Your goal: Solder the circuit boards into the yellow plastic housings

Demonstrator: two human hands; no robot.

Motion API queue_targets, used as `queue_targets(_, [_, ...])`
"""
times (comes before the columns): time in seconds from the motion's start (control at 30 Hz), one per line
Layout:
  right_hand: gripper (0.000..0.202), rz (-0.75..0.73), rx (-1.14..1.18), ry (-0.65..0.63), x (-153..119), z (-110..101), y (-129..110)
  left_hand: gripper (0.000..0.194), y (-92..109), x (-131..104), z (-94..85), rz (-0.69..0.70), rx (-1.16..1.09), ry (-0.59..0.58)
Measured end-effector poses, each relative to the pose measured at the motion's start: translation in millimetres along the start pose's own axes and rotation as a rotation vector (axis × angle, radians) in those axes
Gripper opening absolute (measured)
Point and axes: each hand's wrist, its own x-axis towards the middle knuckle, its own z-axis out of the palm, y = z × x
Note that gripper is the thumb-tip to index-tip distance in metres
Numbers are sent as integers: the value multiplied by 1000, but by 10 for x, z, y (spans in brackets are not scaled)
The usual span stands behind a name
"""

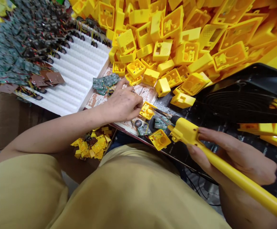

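Pinching the yellow tool (190, 130) between thumb and fingers of the right hand (238, 156): long, smooth plastic handle, dark collar, thin metal tip directed to a small case (147, 110). Lying on the bench (180, 151), open side up, just beside the left hand (128, 100): this same case, of shiny hard plastic, almost square, with small raised walls inside. Bending the left fingers close to its edge; cannot tell if pinching the rim or only resting near. Just below, to see a round black disc (138, 123) and, next to it, a flat green board (144, 129) with thin wire. Near the tool tip, another green board (161, 122), and towards the body a second case (159, 139), open, with a circle of little holes. Beyond the left wrist, a few joined boards (106, 83), hard and flat. Farther left, a white foam tray (81, 63), moulded in long parallel ridges, with a dense, rough pile (33, 28) of boards. At the back, a high heap (162, 51) of yellow cases, boxy, sharp-cornered, tilted every way. At the right, a black fan (243, 95) with ring-shaped grille.
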Motion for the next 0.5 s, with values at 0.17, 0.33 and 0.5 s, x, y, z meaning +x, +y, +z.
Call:
queue_targets(0.17, [16, -234, 76, -29, 209, 28, -130, 14, 19, 40, -31, 14, 12, -42])
queue_targets(0.33, [13, -293, 15, -46, 328, 40, -171, 14, 29, 43, -10, 15, 22, -33])
queue_targets(0.5, [13, -344, 40, -47, 351, 69, -169, 14, 39, 32, 21, 11, 43, -13])
